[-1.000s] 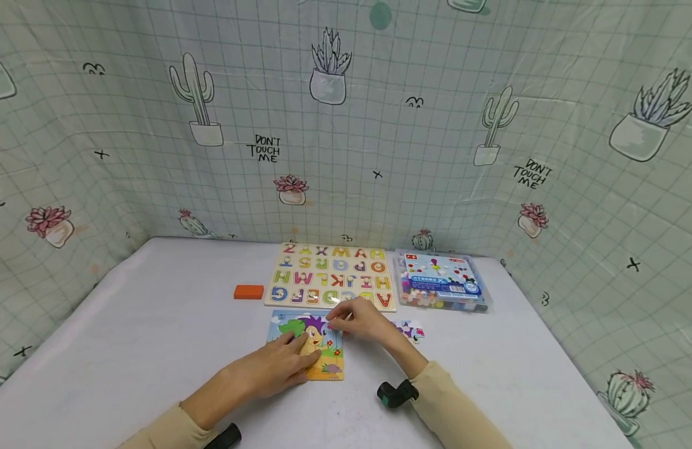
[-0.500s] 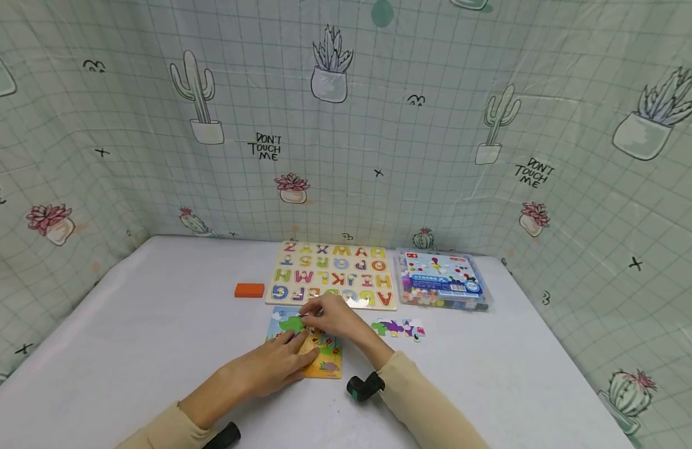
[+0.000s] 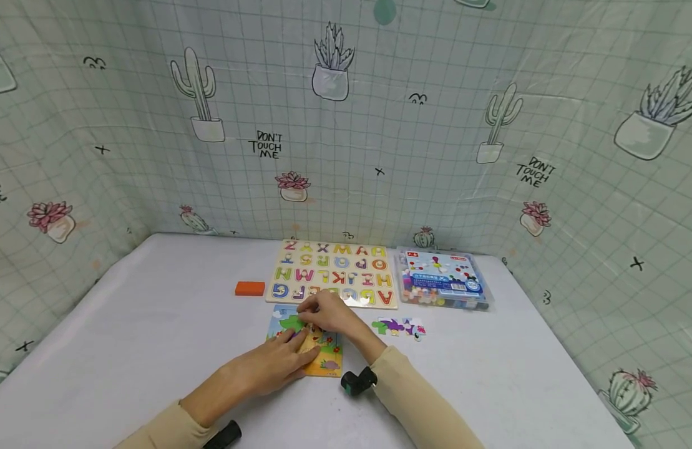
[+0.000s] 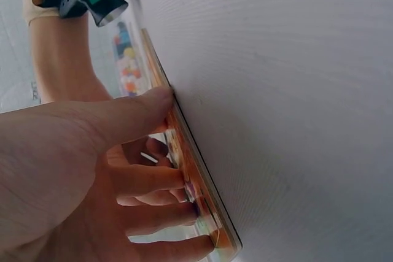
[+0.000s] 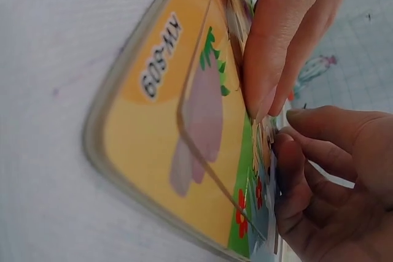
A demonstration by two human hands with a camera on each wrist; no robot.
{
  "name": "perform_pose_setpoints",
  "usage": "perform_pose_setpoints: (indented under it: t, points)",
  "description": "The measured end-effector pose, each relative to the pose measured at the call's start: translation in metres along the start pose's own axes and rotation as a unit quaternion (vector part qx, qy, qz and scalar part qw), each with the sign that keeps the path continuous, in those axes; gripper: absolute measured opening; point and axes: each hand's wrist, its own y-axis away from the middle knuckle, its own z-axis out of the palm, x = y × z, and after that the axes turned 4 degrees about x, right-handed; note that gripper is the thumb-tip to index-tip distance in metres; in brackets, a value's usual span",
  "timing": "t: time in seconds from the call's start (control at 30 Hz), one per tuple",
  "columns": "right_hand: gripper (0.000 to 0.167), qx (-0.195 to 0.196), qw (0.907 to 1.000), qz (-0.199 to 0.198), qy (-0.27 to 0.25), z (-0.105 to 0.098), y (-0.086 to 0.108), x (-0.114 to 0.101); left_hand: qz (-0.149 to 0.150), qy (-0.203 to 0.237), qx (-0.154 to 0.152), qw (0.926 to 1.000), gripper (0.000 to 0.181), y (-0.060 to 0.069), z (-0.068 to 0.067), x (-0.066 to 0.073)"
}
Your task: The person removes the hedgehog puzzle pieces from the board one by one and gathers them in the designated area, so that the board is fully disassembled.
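Observation:
A cartoon jigsaw puzzle board (image 3: 329, 369) lies flat on the white table; a purple animal on an orange ground shows near its corner. My left hand (image 3: 275, 366) rests on the board's left part with fingers spread and fairly straight, its thumb (image 4: 144, 110) at the near edge. Over the upper middle of the board, my right hand (image 3: 329, 310) pinches a puzzle piece (image 4: 149, 157); only a thin pale edge of it shows between the fingertips in the left wrist view. Several loose puzzle pieces (image 3: 399, 326) lie right of the board.
Behind the puzzle lies a wooden alphabet board (image 3: 331, 272). A clear plastic box (image 3: 443, 279) of coloured parts stands at its right, and an orange block (image 3: 249, 289) at its left. A patterned cloth (image 3: 346, 125) hangs around the table.
My right hand has moved left from the puzzle's upper right corner to its upper middle, uncovering more of the loose pieces. My left hand has stayed on the board.

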Motion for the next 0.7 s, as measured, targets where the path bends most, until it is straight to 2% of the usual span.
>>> perform_pose_setpoints:
  t: [0.3, 0.47, 0.7]
  points:
    - [0.019, 0.0, 0.9997, 0.005, -0.025, 0.0005, -0.0015, 0.0033, -0.012, 0.022, -0.016, 0.9996, 0.043, -0.0011, -0.0021, 0.0004]
    - [0.019, 0.003, 0.9982, 0.022, -0.056, 0.001, -0.001, 0.0037, -0.017, 0.031, -0.019, 0.9992, 0.043, -0.0006, -0.0021, 0.0004]
    - [0.019, 0.011, 0.9966, 0.036, -0.074, 0.0004, -0.0027, 0.0017, -0.013, 0.031, -0.014, 0.9993, 0.044, -0.0017, -0.0026, -0.001]
